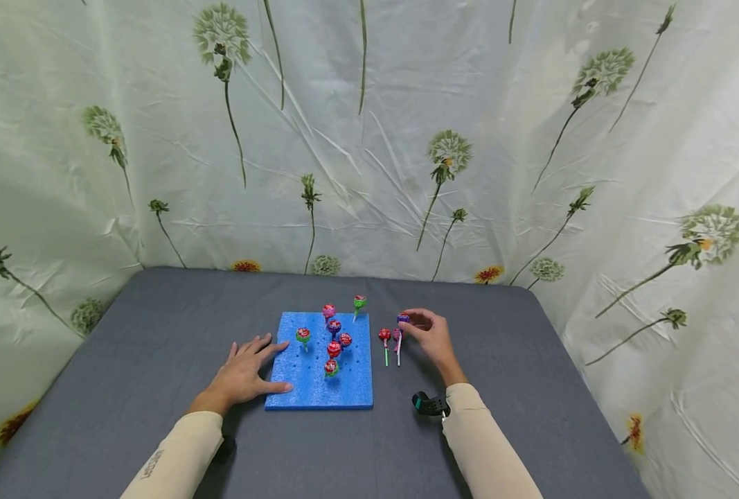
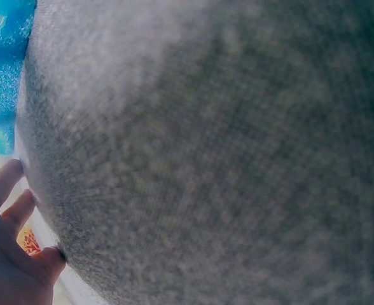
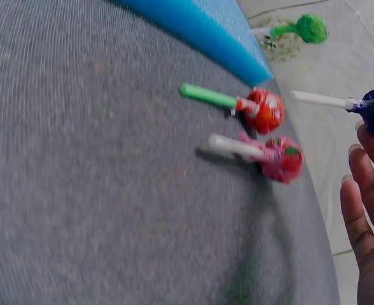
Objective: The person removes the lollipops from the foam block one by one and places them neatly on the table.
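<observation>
My right hand (image 1: 433, 341) pinches a dark purple lollipop (image 1: 403, 319) by its wrapped head, its white stick (image 3: 320, 100) pointing away from the fingers in the right wrist view. Under and beside that hand, a red lollipop (image 3: 263, 110) with a green stick and a pink lollipop (image 3: 282, 159) with a white stick lie on the table. My left hand (image 1: 242, 374) rests at the left edge of a blue foam board (image 1: 350, 393), thumb and fingers spread and touching it. Several wrapped lollipops stand in the board, among them a green one (image 1: 359, 301) at its back right corner.
Rows of small holes mark the board's top. A dark grey cloth (image 1: 126, 388) covers the table, and a pale curtain (image 1: 369, 159) printed with dandelions hangs behind and around it. A black wrist strap (image 1: 430, 404) sits by the right sleeve.
</observation>
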The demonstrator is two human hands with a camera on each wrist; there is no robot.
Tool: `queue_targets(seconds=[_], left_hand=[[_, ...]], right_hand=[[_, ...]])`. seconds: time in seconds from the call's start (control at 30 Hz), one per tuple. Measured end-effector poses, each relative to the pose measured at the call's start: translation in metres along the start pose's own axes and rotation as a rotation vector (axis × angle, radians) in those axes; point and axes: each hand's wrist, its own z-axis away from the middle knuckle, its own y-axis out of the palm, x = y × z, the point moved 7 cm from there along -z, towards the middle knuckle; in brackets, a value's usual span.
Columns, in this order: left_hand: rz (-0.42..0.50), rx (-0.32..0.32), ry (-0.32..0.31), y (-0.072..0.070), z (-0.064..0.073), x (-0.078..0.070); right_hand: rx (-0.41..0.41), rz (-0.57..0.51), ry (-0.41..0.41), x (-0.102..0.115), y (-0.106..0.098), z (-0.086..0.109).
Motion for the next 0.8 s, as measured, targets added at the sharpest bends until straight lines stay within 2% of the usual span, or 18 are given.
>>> queue_targets(seconds=[0.47, 0.8], left_hand=[[-0.013, 0.011, -0.012, 0.001, -0.001, 0.002], [-0.012, 0.008, -0.003, -0.001, -0.001, 0.0]], right_hand=[[-0.065, 0.03, 0.059, -0.023, -0.019, 0.0], [-0.072, 0.074, 0.121, -0.038, -0.024, 0.002]])
